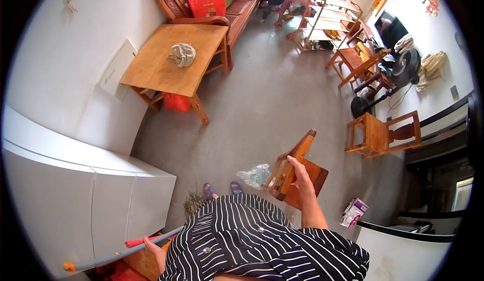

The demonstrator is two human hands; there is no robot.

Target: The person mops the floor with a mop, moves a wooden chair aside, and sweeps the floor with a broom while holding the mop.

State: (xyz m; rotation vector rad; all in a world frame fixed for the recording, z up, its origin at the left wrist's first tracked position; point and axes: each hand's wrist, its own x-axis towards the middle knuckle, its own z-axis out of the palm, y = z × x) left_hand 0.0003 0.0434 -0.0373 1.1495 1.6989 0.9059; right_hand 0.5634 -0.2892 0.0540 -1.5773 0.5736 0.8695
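Grey pole (121,253) lies low on our left, its long axis slanting across the lower corner: the end with the orange tip (69,267) points outward to the left and toward us, while the other end runs forward and to the right until our striped shirt (237,230) hides it. Our left hand (155,253) is on it near the shirt, the fingers narrow and wrapped about the pole as far as we can see; a red piece (133,243) shows just beside it. A bristly bundle (194,203) stands near our feet — whether it joins the pole we cannot tell. On the other side, our right hand (301,174) reaches forward over a wooden chair (285,180), one finger lying out along its long rail; we cannot tell whether the rest close on the wood. That rail slants too, its far end leaning forward and to the right, its near end back toward us. Clear plastic (255,175) lies on the floor just left of the chair, and a purple-and-white pack (354,212) sits to its right. Farther off, a wooden worktop (146,64) bears a crumpled pale cloth (182,55).
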